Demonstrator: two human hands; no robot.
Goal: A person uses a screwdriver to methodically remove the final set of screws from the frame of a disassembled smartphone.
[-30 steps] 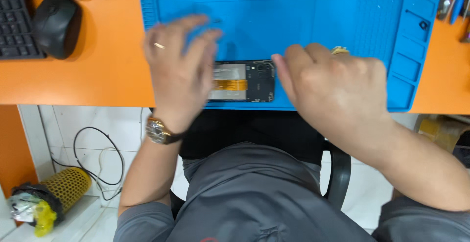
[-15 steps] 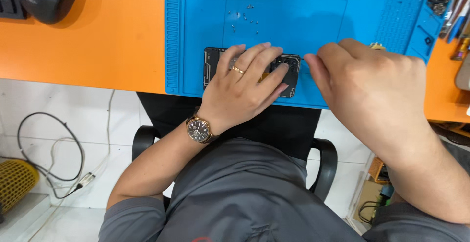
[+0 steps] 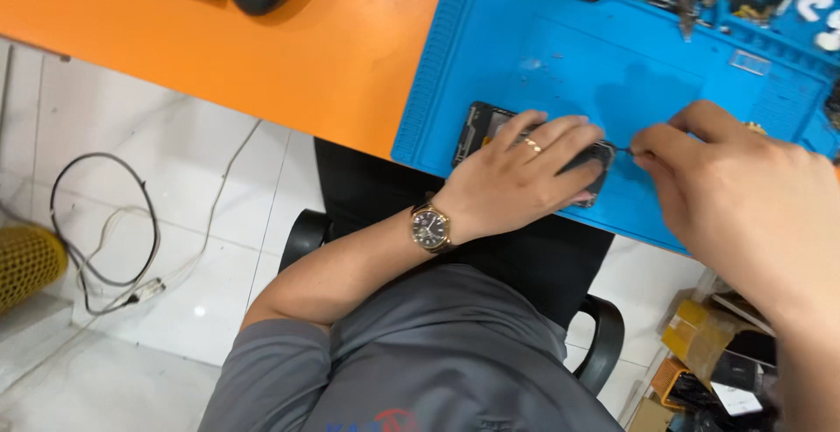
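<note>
Head view: left hand [image 3: 512, 178] presses flat on the opened black phone body [image 3: 486, 124] at the blue silicone mat's [image 3: 560, 65] near edge; right hand [image 3: 726, 187] pinches a thin dark tool [image 3: 619, 149] at its end. Tool could slip and gouge parts; phone might slide off the edge.

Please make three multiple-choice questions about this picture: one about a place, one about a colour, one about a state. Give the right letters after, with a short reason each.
1. Where does the opened phone lie?
A. on the bare orange desk
B. on the blue mat, near its front edge
C. on the person's lap

2. What colour is the desk?
A. orange
B. white
C. green

3. What is the left hand doing?
A. hanging free in the air
B. resting flat on the phone
C. holding the mouse

Answers: 1 B, the phone sits on the blue mat close to the edge nearest the person. 2 A, the top beside the mat is orange. 3 B, its fingers are spread over the phone, while the right hand pinches a thin tool at the phone's end.
</note>
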